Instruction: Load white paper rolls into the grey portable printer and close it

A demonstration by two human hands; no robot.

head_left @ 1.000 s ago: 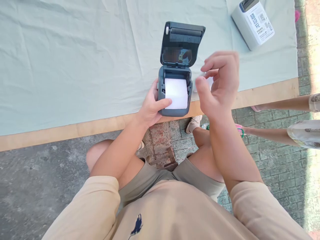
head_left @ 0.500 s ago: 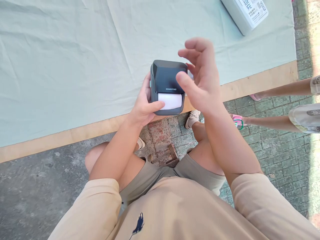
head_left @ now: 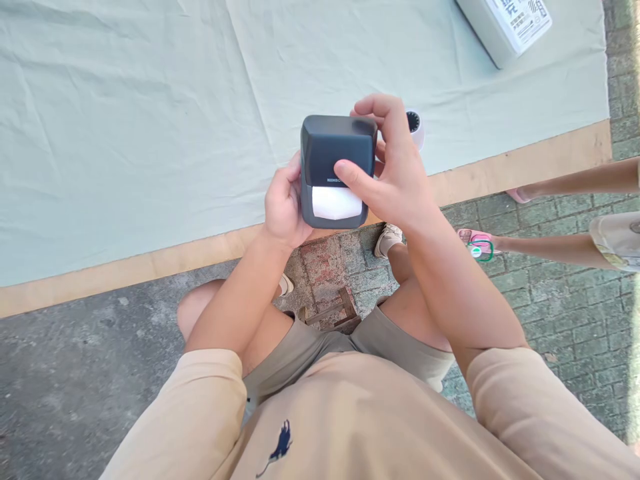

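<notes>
A dark label printer (head_left: 330, 150) with "NIIMBOT" lettering is held up at the table's near edge. White label paper (head_left: 337, 203) sticks out along its lower front. My left hand (head_left: 284, 207) grips the printer's left side from beneath, its fingers partly hidden. On the other side, my right hand (head_left: 387, 160) has its thumb on the printer's top face and its fingers bent round the upper right corner. Just beyond the right hand a small white round object (head_left: 418, 137) with a dark top is partly hidden.
A pale green cloth (head_left: 150, 133) covers the table, whose wooden edge (head_left: 165, 263) runs along the near side. A white box (head_left: 520, 30) with printed labels lies at the far right. At right, another person's legs (head_left: 550, 247) stand on the paving. A wooden stool (head_left: 345, 307) shows between my legs.
My right hand has come down from the air beside the printer and closed on its right side. My left thumb has moved off the label paper to the printer's side.
</notes>
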